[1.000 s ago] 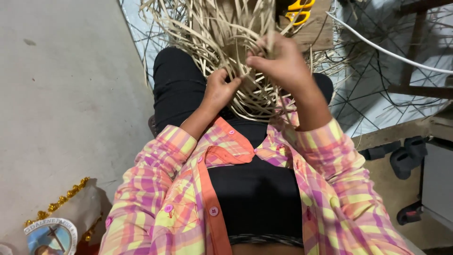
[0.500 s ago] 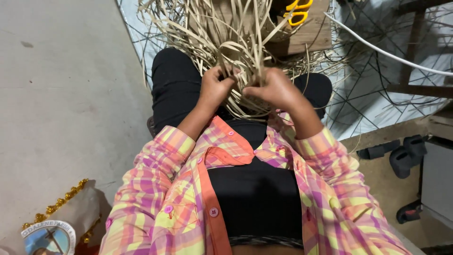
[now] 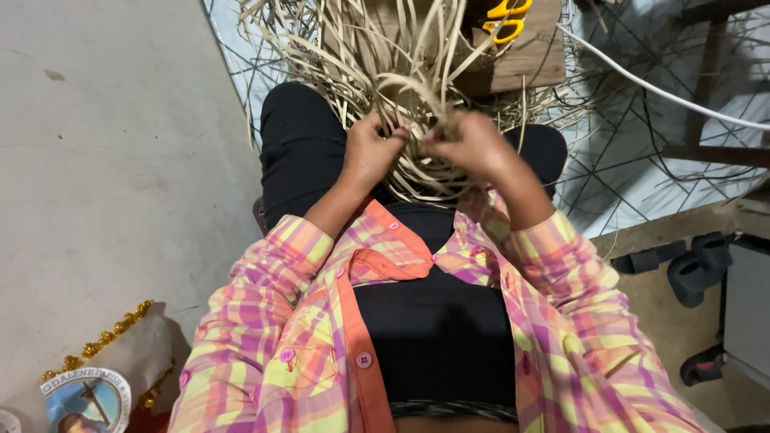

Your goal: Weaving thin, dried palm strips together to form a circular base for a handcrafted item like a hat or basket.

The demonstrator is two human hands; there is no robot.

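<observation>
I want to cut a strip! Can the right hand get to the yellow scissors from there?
Probably yes. The scissors lie on a wooden board just beyond the right hand, with only loose pale strips between. But that hand is busy gripping strips, so it would need to let go first.

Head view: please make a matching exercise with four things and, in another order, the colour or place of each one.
Things:
1. scissors
2. pale strips
3. white cable
4. dark sandals

Descriptions:
A. on the floor at the right edge
B. yellow handles, on the wooden board at the top
C. held by both hands over the lap
D. runs slanting across the upper right

Pairs: 1-B, 2-C, 3-D, 4-A
</observation>
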